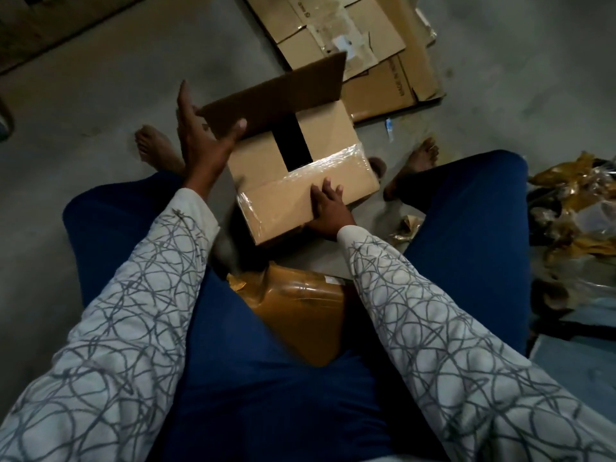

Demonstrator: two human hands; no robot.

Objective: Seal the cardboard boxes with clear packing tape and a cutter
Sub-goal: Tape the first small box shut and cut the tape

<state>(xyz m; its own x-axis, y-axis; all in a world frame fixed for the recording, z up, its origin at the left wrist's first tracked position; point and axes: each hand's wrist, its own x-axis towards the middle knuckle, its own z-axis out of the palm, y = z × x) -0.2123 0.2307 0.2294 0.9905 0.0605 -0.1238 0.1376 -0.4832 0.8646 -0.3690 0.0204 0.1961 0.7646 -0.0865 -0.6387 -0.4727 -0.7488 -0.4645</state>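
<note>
- Spread and straight-fingered, left hand (200, 141) is bracing the raised flap (276, 95), thumb lying across its inner face.
- Right hand (328, 208) is pressing flat on the taped near flap (283, 201).
- Cardboard box (260, 151) is sitting on the floor (83, 95).

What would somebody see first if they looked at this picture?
The half-open cardboard box in the middle, with a dark gap on top. The left hand touches its raised far flap while the right hand presses the near flap. Flattened cardboard boxes lie on the floor beyond.
</note>
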